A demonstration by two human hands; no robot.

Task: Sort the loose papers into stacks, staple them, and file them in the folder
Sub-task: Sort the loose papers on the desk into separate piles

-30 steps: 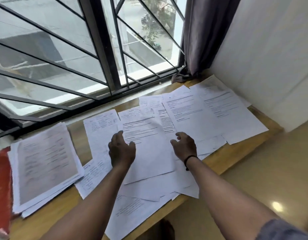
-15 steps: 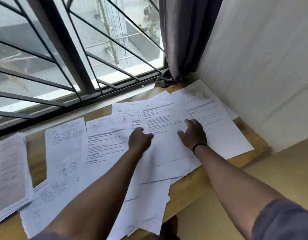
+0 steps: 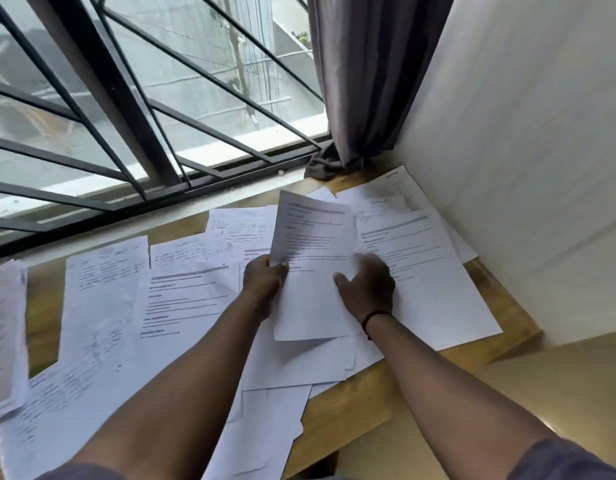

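Observation:
Several loose printed papers (image 3: pixel 182 306) lie spread and overlapping across a wooden table (image 3: pixel 351 403). My left hand (image 3: pixel 263 284) pinches the left edge of one printed sheet (image 3: pixel 313 265) and holds it lifted, tilted up off the others. My right hand (image 3: pixel 367 289) is at the sheet's right side, thumb on its front and fingers behind it; the hand is blurred. A stack of papers (image 3: pixel 3 330) sits at the far left edge. No stapler or folder is in view.
A barred window (image 3: pixel 126 116) runs along the table's far side. A grey curtain (image 3: pixel 365 81) hangs into the back right corner, against a white wall (image 3: pixel 524 168). More sheets (image 3: pixel 421 271) lie by the wall. The table's front edge drops to a tan floor (image 3: pixel 507 382).
Both hands were pressing flat on the spread papers. Now they have lifted one printed sheet off the pile. The view has shifted right, pushing the left stack to the frame edge.

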